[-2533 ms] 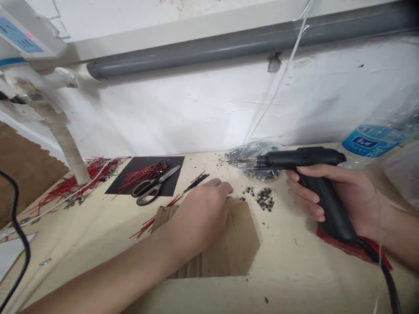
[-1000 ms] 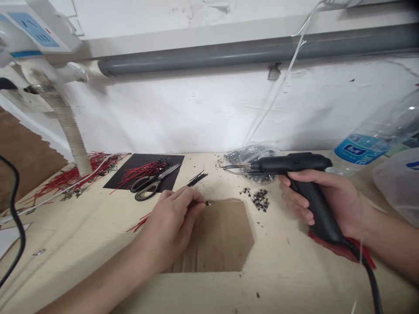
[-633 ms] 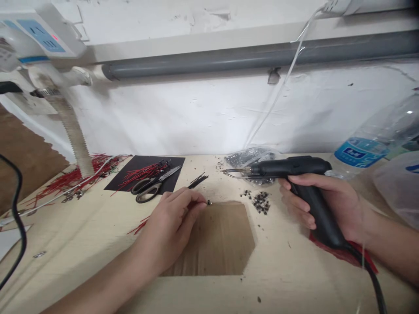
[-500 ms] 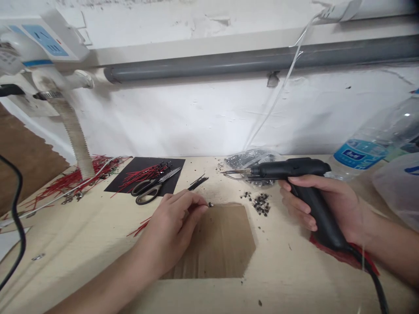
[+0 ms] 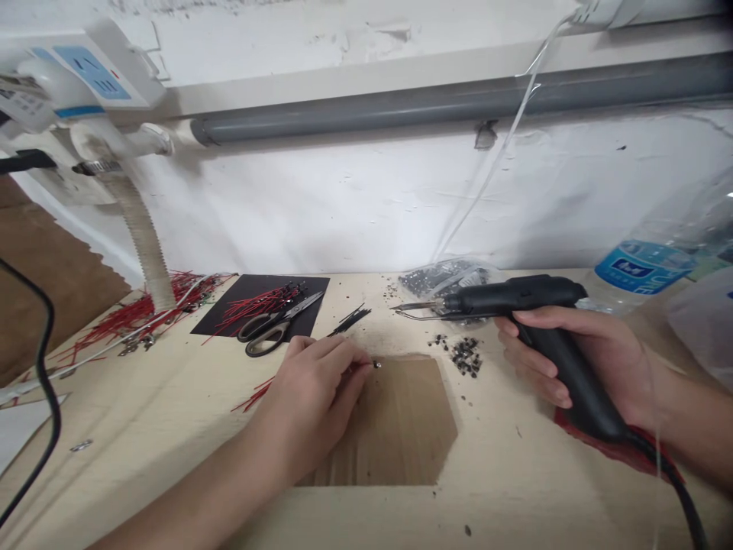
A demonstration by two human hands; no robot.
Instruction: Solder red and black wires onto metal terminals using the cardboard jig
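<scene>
My left hand (image 5: 321, 401) is closed in a pinch over the cardboard piece (image 5: 401, 428), its fingertips on a tiny black-and-silver component (image 5: 376, 364). My right hand (image 5: 595, 359) wraps round the grip of a black soldering gun (image 5: 532, 294). The gun's metal tip (image 5: 409, 306) points left, above and to the right of the component and apart from it. A thin metal tube runs just below the tip. Loose small components (image 5: 465, 355) lie in a pile right of the cardboard. Short black wires (image 5: 350, 318) lie behind my left hand.
Scissors (image 5: 266, 336) and red wires (image 5: 255, 305) lie on a black sheet (image 5: 214, 317). More red wires (image 5: 131, 317) are heaped at the left, by a ribbed hose (image 5: 143, 237). A clear bag of components (image 5: 440, 279) and a plastic bottle (image 5: 641, 267) stand near the wall.
The view has swung slightly left, so everything sits a little further right. Both hands keep their grips, and the soldering gun remains apart from the component.
</scene>
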